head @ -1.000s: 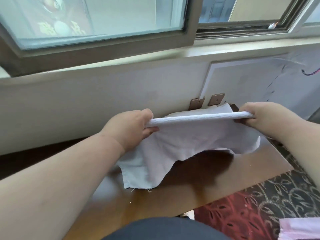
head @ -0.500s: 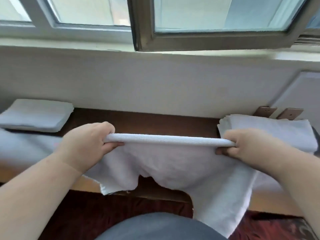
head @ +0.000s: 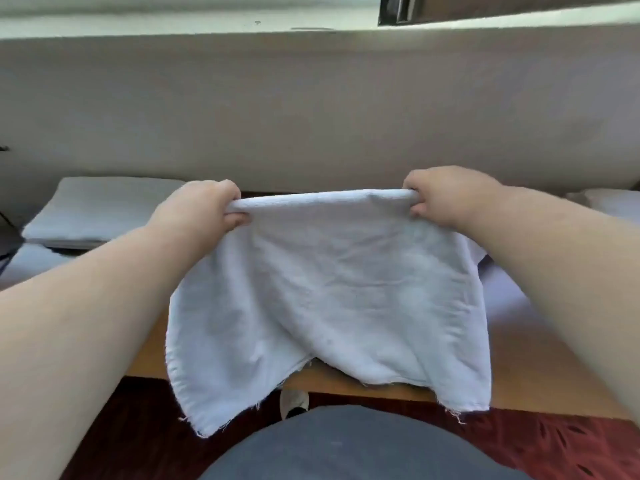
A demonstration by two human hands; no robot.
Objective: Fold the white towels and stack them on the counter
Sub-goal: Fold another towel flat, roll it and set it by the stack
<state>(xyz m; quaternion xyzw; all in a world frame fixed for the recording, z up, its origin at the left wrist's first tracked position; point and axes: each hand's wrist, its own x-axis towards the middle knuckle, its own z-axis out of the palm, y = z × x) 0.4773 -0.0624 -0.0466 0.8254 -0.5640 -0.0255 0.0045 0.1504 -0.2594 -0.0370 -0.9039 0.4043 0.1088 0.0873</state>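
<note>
Wooden surface (head: 540, 368) under a pale wall and window sill: a white towel (head: 325, 299) held up over it by both hands.

Since half a second ago the view has dropped and swung left, so the window is nearly out of frame, and the towel now hangs as a broad sheet facing the person rather than trailing off to the right. The left hand (head: 199, 211) and right hand (head: 446, 195) are each closed on a top corner, the rolled top hem stretched level between them. Left of the towel, against the wall, sits a folded stack (head: 97, 213); right of it, at the frame edge, another pile (head: 613, 204) is partly hidden by the right forearm. The towel hides much of the surface behind it. It is creased, with frayed lower corners hanging past the surface's near edge above a red rug (head: 554, 441).
</note>
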